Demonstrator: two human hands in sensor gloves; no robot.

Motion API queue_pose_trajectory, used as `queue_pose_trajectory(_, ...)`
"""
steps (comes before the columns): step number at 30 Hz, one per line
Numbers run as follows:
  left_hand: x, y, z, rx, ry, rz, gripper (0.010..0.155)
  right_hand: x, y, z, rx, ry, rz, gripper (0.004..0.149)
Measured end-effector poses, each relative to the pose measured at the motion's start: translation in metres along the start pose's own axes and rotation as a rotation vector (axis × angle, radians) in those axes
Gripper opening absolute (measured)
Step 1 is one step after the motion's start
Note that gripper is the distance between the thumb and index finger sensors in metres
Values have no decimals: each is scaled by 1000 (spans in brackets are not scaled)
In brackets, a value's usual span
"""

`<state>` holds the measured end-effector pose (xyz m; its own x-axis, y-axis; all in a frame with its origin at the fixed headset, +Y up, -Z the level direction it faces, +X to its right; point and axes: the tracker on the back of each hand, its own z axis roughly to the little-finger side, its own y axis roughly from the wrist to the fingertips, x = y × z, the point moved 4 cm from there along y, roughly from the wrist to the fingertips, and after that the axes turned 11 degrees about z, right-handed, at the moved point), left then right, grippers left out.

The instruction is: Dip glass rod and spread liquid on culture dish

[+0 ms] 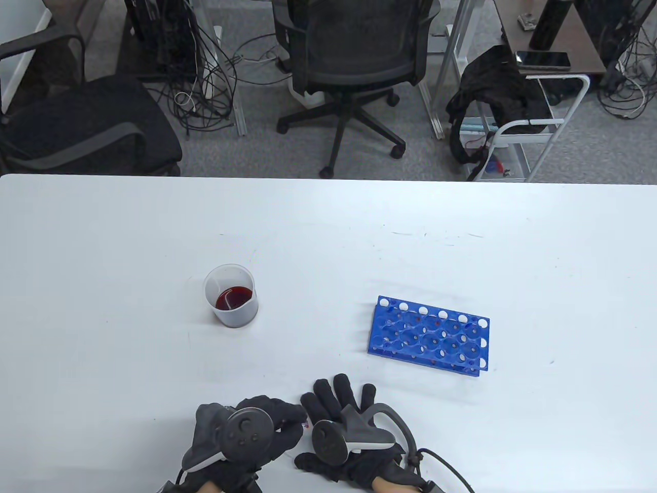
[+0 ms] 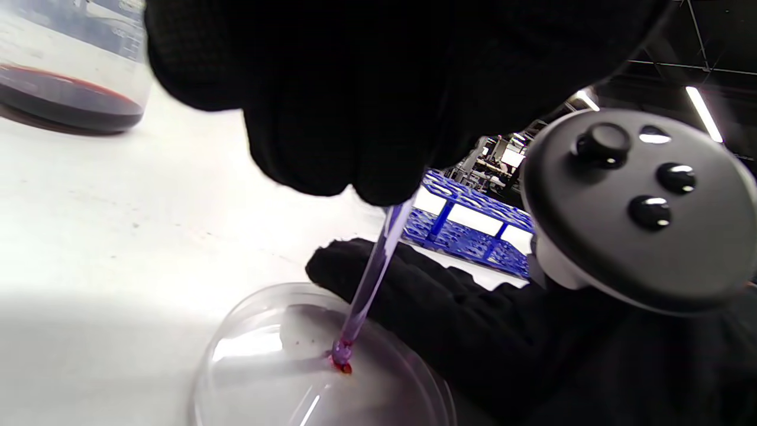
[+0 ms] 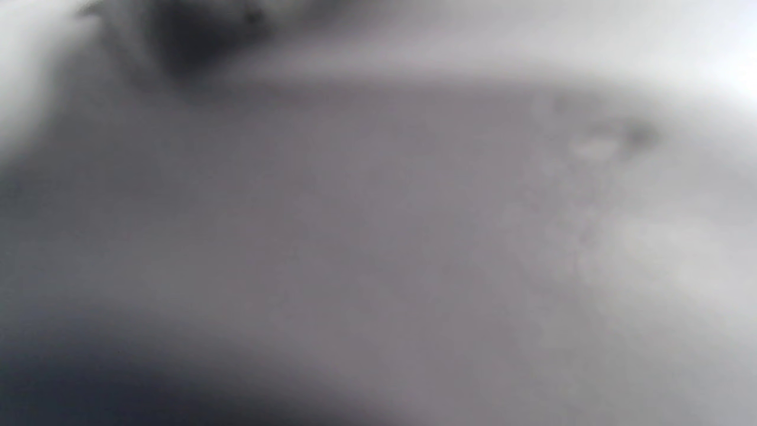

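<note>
- Left hand [image 1: 246, 436] at 6 o'clock on the surface [image 1: 128, 231], grip pinched on the glass rod [image 2: 372, 278]; rod slanted down, probably so only its wet tip meets the culture dish [image 2: 248, 361].
- Rod tip touching the dish floor near its middle in the left wrist view, with a small red drop right at the contact point; likely the start of spreading.
- Right hand [image 1: 354, 436] just beside the left, lying flat with fingers spread toward 12 o'clock, against the dish's far edge, apparently to steady it; gripping nothing visible. Right wrist view only a grey blur.
- Dish itself hidden under the hands in the table view; clear, shallow, otherwise nearly dry apart from faint specks.
- Beaker [image 1: 231, 303] at 11 o'clock from the hands, well apart, upright, holding a shallow layer of dark red liquid.
- Blue tube rack [image 1: 428, 336] at 1 o'clock, wells without tubes.
</note>
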<state>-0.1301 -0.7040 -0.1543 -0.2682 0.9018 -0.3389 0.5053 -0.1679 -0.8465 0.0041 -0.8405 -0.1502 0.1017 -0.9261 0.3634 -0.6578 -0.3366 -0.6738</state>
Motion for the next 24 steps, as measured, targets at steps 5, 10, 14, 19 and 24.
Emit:
queue_pose_trajectory(5,3,-1,1,28,25,-10,38,0,0,0,0,0,0,102)
queue_pose_trajectory(10,4,-2,1,37,35,13,37,0,0,0,0,0,0,102)
queue_pose_trajectory(14,2,-1,1,29,31,52,37,0,0,0,0,0,0,102)
queue_pose_trajectory(19,0,-1,0,-3,7,104,37,0,0,0,0,0,0,102)
queue_pose_trajectory(24,-3,0,-2,-27,-16,124,37,0,0,0,0,0,0,102)
